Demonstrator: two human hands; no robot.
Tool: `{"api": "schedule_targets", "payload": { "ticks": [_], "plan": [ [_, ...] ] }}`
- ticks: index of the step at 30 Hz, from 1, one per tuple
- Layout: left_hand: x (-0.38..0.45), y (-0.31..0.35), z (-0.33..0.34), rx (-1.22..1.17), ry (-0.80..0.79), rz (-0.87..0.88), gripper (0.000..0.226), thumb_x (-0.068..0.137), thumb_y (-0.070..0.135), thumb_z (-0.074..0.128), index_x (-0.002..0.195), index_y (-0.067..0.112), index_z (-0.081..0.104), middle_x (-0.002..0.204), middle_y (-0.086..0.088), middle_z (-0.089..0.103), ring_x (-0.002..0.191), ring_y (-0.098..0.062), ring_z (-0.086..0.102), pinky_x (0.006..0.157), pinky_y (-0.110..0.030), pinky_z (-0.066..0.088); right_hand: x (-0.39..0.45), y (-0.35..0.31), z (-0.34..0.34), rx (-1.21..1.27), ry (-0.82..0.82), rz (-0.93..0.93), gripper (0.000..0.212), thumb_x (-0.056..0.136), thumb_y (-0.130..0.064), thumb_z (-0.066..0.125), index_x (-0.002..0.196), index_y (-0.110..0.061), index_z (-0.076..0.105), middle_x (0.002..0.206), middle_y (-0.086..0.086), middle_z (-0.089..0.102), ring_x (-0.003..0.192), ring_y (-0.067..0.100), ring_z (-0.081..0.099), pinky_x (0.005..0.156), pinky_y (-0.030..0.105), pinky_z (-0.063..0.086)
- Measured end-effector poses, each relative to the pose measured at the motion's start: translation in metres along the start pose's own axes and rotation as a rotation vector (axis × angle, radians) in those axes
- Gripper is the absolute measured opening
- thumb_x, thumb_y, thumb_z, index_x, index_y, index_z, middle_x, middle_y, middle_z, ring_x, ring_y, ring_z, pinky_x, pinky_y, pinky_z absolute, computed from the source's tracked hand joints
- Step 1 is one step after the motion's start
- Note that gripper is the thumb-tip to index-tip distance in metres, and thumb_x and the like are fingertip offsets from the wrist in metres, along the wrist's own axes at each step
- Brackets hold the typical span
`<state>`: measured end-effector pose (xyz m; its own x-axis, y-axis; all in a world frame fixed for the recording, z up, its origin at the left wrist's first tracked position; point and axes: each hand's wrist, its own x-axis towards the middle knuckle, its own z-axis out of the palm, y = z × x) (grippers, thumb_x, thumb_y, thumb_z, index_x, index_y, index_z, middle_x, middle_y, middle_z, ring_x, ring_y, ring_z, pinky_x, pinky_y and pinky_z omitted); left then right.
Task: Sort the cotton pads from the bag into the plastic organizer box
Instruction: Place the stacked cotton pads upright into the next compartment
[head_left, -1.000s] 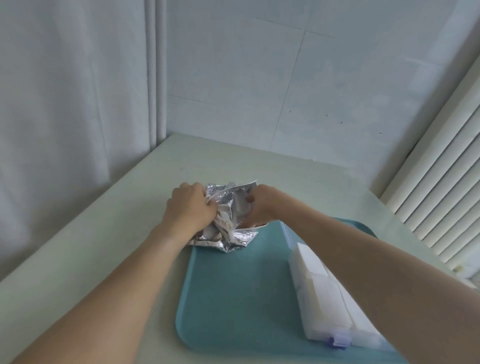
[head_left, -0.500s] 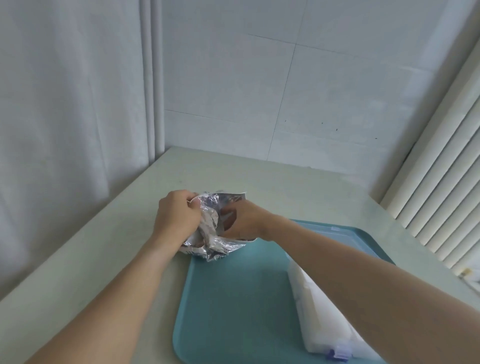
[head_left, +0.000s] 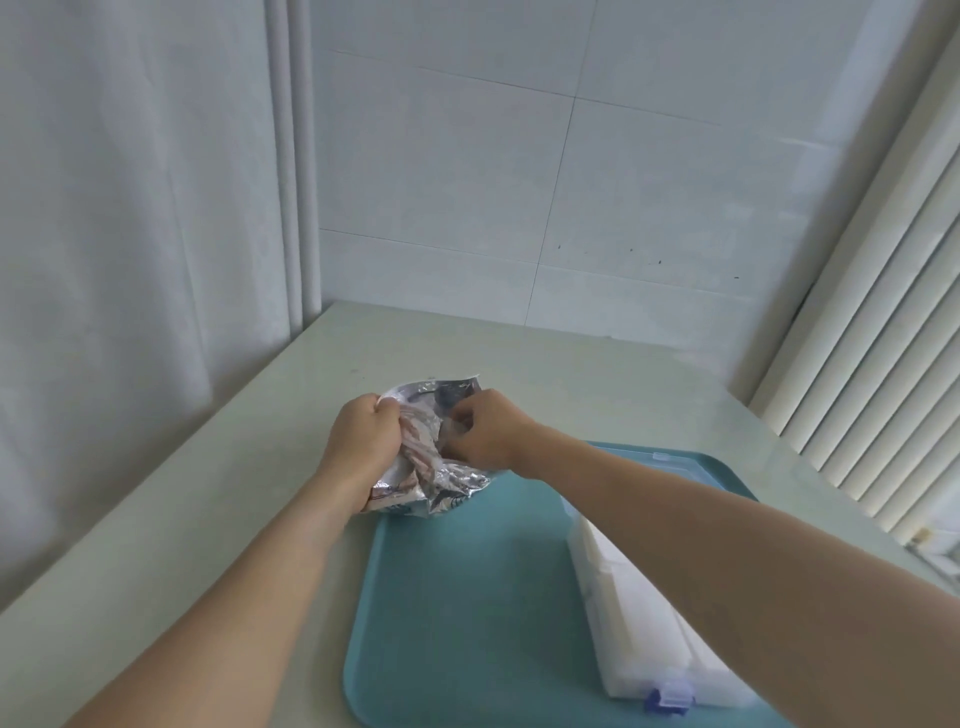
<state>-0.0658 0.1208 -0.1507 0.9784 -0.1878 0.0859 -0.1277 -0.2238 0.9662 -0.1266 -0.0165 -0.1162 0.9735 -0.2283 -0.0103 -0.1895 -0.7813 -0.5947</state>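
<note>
A crumpled silver foil bag (head_left: 441, 478) lies at the far left corner of the teal tray (head_left: 467, 597), half on the table. My left hand (head_left: 363, 441) clenches the bag's left side. My right hand (head_left: 483, 434) pinches at the bag's open top, fingers curled into the foil; whether it holds a pad is hidden. The clear plastic organizer box (head_left: 639, 623) lies along the tray's right side, packed with white cotton pads, a blue latch (head_left: 667, 699) at its near end. My right forearm crosses over the box.
The pale green table (head_left: 208, 519) meets a white curtain at the left and a tiled wall at the back. White vertical blinds (head_left: 883, 338) stand at the right.
Both hands have stayed on the bag and crumpled it tighter. The view has tilted upward, so hands and tray sit lower in the frame.
</note>
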Motion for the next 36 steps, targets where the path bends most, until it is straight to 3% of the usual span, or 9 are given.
{"api": "schedule_targets", "payload": {
  "ticks": [5,8,13,20,24,28,30,33,36],
  "plan": [
    [-0.001,0.001,-0.003,0.199,0.065,0.075,0.033,0.096,0.014,0.046,0.064,0.007,0.042,0.060,-0.009,0.044,0.059,-0.026,0.039,0.053,-0.034,0.026,-0.013,-0.016,-0.014,-0.375,-0.147,-0.139,0.034,0.099,-0.014,0.042,0.065,-0.014,0.044,0.070,0.003,0.047,0.070,0.021,0.043,0.057,0.027,0.031],
    [-0.003,0.002,-0.003,0.314,0.114,0.129,0.033,0.097,0.016,0.044,0.066,0.003,0.046,0.064,-0.013,0.052,0.060,-0.028,0.044,0.052,-0.034,0.029,-0.017,-0.020,-0.024,-0.412,-0.166,-0.176,0.019,0.098,-0.016,0.048,0.081,-0.012,0.054,0.085,0.006,0.054,0.081,0.022,0.048,0.061,0.026,0.031],
    [-0.006,0.004,-0.006,0.353,0.182,0.204,0.035,0.098,0.017,0.043,0.064,0.007,0.043,0.062,-0.010,0.051,0.059,-0.027,0.046,0.050,-0.034,0.028,-0.018,-0.013,-0.039,-0.253,-0.003,-0.141,0.026,0.087,-0.027,0.071,0.071,-0.010,0.060,0.064,0.002,0.051,0.058,0.017,0.046,0.050,0.026,0.034],
    [-0.017,0.009,0.004,0.349,0.280,0.306,0.030,0.097,0.018,0.046,0.067,0.012,0.045,0.062,-0.005,0.052,0.063,-0.032,0.048,0.055,-0.037,0.031,-0.021,0.006,-0.050,-0.037,0.399,-0.105,0.036,0.086,-0.031,0.073,0.065,-0.013,0.051,0.060,0.002,0.049,0.056,0.020,0.044,0.049,0.030,0.033],
    [-0.021,0.010,0.009,0.293,0.270,0.378,0.020,0.096,0.027,0.056,0.093,0.009,0.062,0.086,-0.006,0.067,0.083,-0.031,0.060,0.075,-0.041,0.049,-0.026,0.014,-0.052,-0.022,0.339,-0.025,0.031,0.086,-0.030,0.073,0.079,-0.001,0.062,0.071,0.014,0.066,0.067,0.030,0.069,0.058,0.038,0.052],
    [-0.026,0.010,0.021,0.250,0.178,0.392,0.035,0.090,0.042,0.063,0.107,0.011,0.059,0.099,-0.002,0.066,0.097,-0.027,0.060,0.087,-0.043,0.049,-0.032,0.028,-0.057,0.241,0.309,0.106,0.026,0.088,-0.021,0.074,0.091,0.004,0.065,0.083,0.015,0.073,0.067,0.032,0.074,0.067,0.048,0.062],
    [-0.031,0.011,0.025,0.241,0.182,0.454,0.046,0.085,0.047,0.061,0.112,0.010,0.057,0.108,-0.003,0.061,0.104,-0.024,0.054,0.093,-0.041,0.044,-0.038,0.034,-0.063,0.393,0.291,0.180,0.017,0.089,-0.016,0.074,0.089,-0.002,0.064,0.089,0.012,0.072,0.068,0.030,0.075,0.064,0.042,0.063],
    [-0.040,0.020,0.026,0.185,0.272,0.644,0.040,0.083,0.037,0.058,0.111,0.008,0.057,0.109,-0.004,0.059,0.104,-0.022,0.050,0.092,-0.035,0.041,-0.051,0.048,-0.073,0.546,0.314,0.223,0.015,0.090,-0.014,0.074,0.085,-0.006,0.062,0.090,0.008,0.069,0.060,0.023,0.073,0.055,0.030,0.061],
    [-0.052,0.034,0.034,0.101,0.315,0.802,0.020,0.083,0.018,0.059,0.101,0.008,0.057,0.097,-0.005,0.058,0.089,-0.021,0.052,0.082,-0.024,0.041,-0.062,0.064,-0.082,0.691,0.340,0.231,0.016,0.090,-0.013,0.075,0.087,-0.003,0.063,0.090,0.008,0.068,0.058,0.018,0.073,0.059,0.031,0.062]
  ]
}}
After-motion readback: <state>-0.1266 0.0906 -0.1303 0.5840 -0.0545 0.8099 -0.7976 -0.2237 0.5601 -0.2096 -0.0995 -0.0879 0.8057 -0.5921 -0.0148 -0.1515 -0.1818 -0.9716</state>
